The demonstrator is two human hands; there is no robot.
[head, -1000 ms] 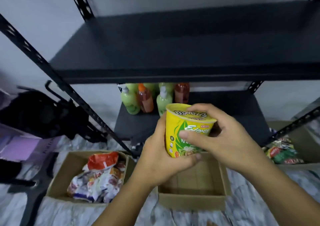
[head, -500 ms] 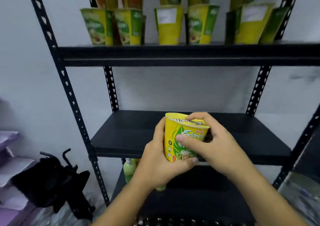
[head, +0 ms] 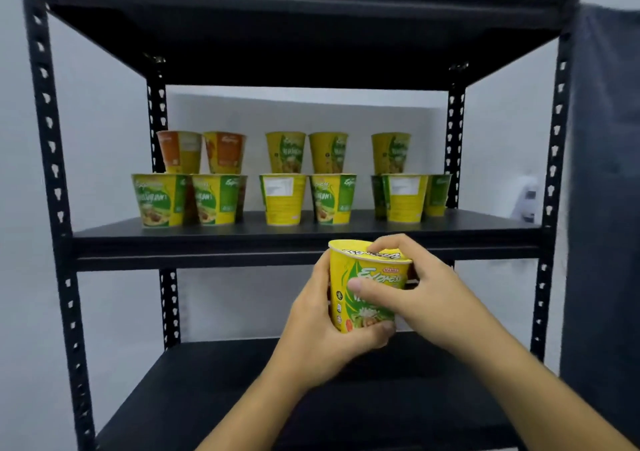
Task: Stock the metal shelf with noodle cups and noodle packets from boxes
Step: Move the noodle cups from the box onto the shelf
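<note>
I hold a yellow and green noodle cup [head: 367,288] upright in front of the black metal shelf [head: 304,239], just below the front edge of its stocked board. My left hand [head: 322,333] grips the cup's lower side and base. My right hand [head: 412,288] grips its upper side, with fingers over the lid. On that board stand several noodle cups [head: 284,198] in two stacked rows, most yellow and green, two orange ones [head: 202,151] at the upper left.
Below the hands lies a bare black board [head: 242,381]. The top board [head: 304,28] overhangs the cups. Perforated black uprights [head: 52,173] frame both sides. A dark curtain [head: 606,173] hangs at the right, against a grey wall.
My view has swung up from the floor boxes to the stocked board. Both hands have carried the cup upward, keeping the same grip.
</note>
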